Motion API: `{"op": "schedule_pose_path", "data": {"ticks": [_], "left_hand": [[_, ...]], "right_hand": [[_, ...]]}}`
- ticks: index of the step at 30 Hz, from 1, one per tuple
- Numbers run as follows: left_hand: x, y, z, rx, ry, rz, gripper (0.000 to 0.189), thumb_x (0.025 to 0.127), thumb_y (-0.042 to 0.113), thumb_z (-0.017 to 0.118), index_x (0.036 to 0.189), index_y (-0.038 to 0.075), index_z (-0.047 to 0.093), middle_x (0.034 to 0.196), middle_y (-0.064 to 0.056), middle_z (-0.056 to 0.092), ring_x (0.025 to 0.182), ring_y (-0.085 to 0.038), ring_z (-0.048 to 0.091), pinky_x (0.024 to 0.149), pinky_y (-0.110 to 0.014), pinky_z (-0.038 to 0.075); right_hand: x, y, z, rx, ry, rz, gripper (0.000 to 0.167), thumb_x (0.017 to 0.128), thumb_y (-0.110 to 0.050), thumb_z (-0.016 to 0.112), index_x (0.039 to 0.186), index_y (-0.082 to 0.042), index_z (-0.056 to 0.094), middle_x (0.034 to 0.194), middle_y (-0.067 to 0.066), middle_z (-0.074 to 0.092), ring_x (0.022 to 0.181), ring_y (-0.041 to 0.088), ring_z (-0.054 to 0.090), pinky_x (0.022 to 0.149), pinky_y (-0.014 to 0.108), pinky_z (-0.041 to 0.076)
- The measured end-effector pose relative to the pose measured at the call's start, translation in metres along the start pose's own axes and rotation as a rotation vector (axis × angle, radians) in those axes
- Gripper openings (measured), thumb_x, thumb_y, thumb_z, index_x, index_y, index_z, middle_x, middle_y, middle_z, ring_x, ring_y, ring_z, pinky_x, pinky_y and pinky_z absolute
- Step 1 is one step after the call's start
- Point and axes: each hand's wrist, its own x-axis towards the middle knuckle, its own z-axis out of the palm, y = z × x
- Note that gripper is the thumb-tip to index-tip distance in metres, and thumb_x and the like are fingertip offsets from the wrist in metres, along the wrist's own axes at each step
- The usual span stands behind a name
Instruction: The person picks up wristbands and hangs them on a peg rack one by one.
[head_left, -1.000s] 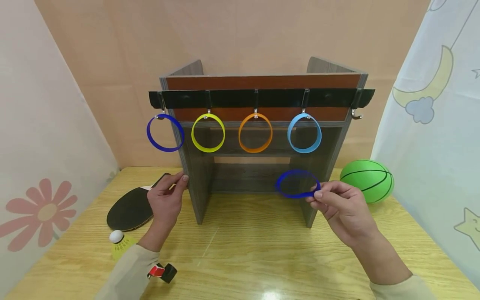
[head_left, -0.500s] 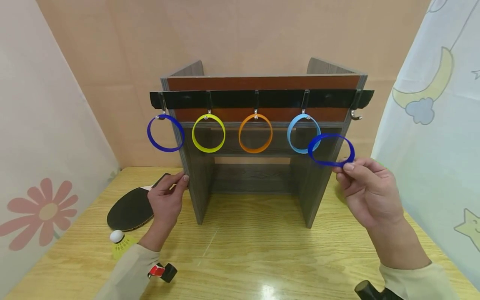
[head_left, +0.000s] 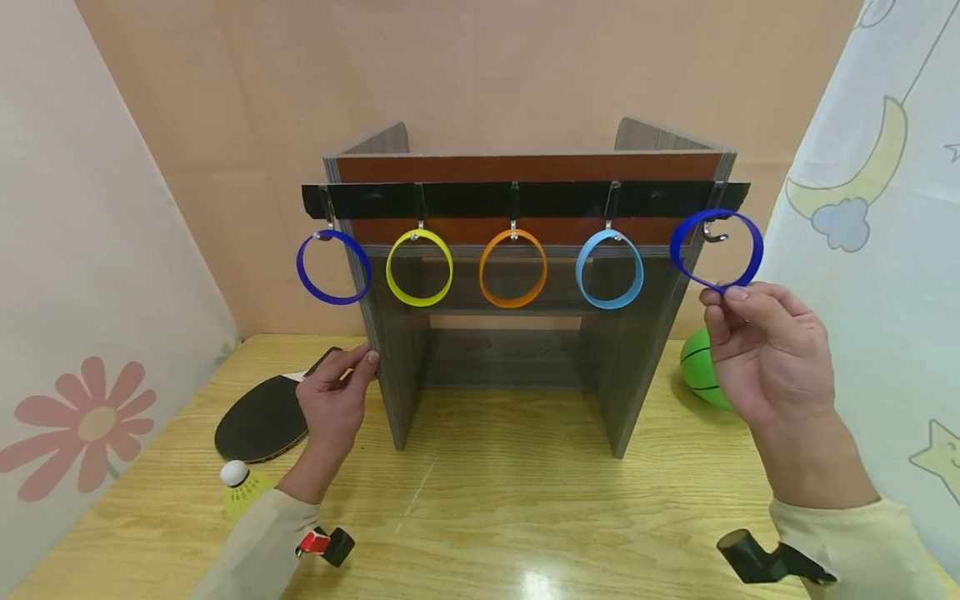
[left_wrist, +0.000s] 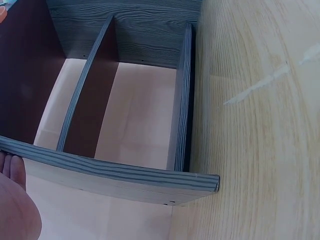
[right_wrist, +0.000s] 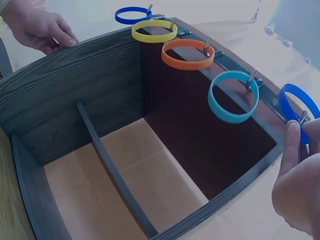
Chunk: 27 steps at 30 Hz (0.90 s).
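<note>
My right hand (head_left: 772, 358) pinches a dark blue wristband (head_left: 757, 258) at its bottom edge. The band stands upright in front of the far-right metal hook (head_left: 715, 237), whose tip shows through the ring. From the other hooks on the black strip (head_left: 465, 200) hang a dark blue band (head_left: 302, 271), a yellow band (head_left: 389, 279), an orange band (head_left: 483, 279) and a light blue band (head_left: 581, 275). At the left, my left hand (head_left: 333, 400) grips the front edge of the grey wooden shelf's side panel (head_left: 386, 392) between thumb and fingers.
A black table tennis paddle (head_left: 258, 421) and a yellow shuttlecock (head_left: 243, 492) lie left of the shelf. Behind my right hand is a green ball (head_left: 701, 371), partly hidden. Everything stands on a wooden table (head_left: 510, 500), with curtains on both sides.
My right hand has moved up and to the right with the dark blue wristband, turning it upright before the far-right hook. The left hand stays on the shelf panel.
</note>
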Motion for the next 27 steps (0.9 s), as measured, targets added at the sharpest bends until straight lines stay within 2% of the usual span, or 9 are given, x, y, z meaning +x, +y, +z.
{"op": "schedule_pose_path", "data": {"ticks": [6, 27], "left_hand": [[-0.001, -0.001, 0.000, -0.003, -0.004, -0.008, 0.017, 0.080, -0.025, 0.058, 0.095, -0.020, 0.065, 0.075, -0.013, 0.061, 0.071, -0.014, 0.062, 0.067, -0.023, 0.057], [0.000, 0.000, 0.000, 0.010, -0.002, 0.004, 0.016, 0.079, -0.026, 0.058, 0.094, -0.021, 0.064, 0.074, -0.014, 0.061, 0.070, -0.013, 0.062, 0.067, -0.023, 0.057]], "right_hand": [[0.001, 0.000, -0.006, 0.009, 0.065, 0.001, 0.024, 0.094, 0.017, 0.038, 0.088, 0.019, 0.062, 0.088, 0.029, 0.066, 0.080, 0.038, 0.066, 0.073, 0.037, 0.057], [0.001, 0.008, -0.019, -0.064, 0.144, -0.014, 0.018, 0.092, 0.017, 0.044, 0.086, 0.015, 0.061, 0.088, 0.025, 0.067, 0.079, 0.035, 0.068, 0.073, 0.034, 0.057]]}}
